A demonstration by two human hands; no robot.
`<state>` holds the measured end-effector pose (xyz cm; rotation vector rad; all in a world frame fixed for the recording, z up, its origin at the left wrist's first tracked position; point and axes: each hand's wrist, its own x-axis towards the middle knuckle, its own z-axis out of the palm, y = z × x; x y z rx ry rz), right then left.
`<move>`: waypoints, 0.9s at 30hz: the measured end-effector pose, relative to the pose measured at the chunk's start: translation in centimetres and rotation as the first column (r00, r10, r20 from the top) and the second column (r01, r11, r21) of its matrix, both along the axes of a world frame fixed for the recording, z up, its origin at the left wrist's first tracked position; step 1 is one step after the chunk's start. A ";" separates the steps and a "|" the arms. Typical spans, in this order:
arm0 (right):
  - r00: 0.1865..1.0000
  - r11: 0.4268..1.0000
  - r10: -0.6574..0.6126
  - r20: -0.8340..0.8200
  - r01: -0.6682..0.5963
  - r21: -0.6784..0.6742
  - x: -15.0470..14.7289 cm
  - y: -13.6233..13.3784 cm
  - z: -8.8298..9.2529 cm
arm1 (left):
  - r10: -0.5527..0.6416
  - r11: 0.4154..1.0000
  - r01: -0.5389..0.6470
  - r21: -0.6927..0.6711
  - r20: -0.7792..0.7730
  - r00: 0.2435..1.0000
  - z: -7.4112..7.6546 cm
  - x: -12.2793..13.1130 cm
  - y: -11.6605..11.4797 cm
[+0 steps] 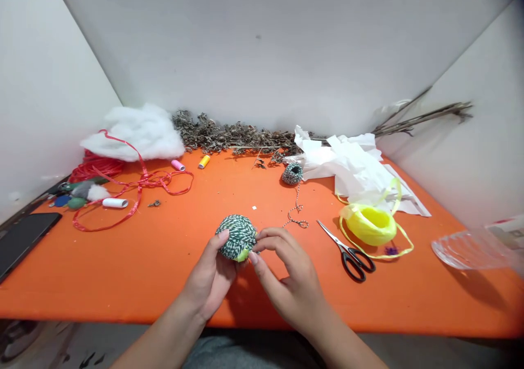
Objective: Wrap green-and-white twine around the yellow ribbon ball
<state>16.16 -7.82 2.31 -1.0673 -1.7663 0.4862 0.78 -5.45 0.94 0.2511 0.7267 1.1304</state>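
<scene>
A round ball of green and white string (235, 233) is in the lower middle of the frame. The left hand (210, 281) has it: its grip wraps the left and under side, with the thumb pressed on the ball. A small yellow-green patch (243, 255) shows near the bottom of the ball. The right hand (292, 279) is at the ball's right side. Its thumb and finger tips are close together, but I cannot tell if they pinch anything. On the right of the frame, silver scissors with black handles (346, 251) lie on the orange table (229, 189), near a hollow yellow plastic roll (368, 233).
</scene>
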 end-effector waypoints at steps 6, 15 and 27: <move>0.997 0.992 0.048 -0.055 -0.054 -0.110 0.7 -0.2 0.6 | -0.054 0.996 0.059 0.062 -0.075 0.996 -0.2 -0.6 -0.5; 0.993 0.975 0.079 -0.091 -0.096 -0.198 1.0 -0.7 1.0 | -0.077 0.982 0.101 0.158 -0.153 0.985 -0.8 -0.6 -1.1; 0.994 0.984 0.106 0.016 -0.103 -0.144 1.7 -0.4 1.2 | -0.134 0.963 0.200 0.178 -0.324 0.936 -0.4 -0.5 -1.5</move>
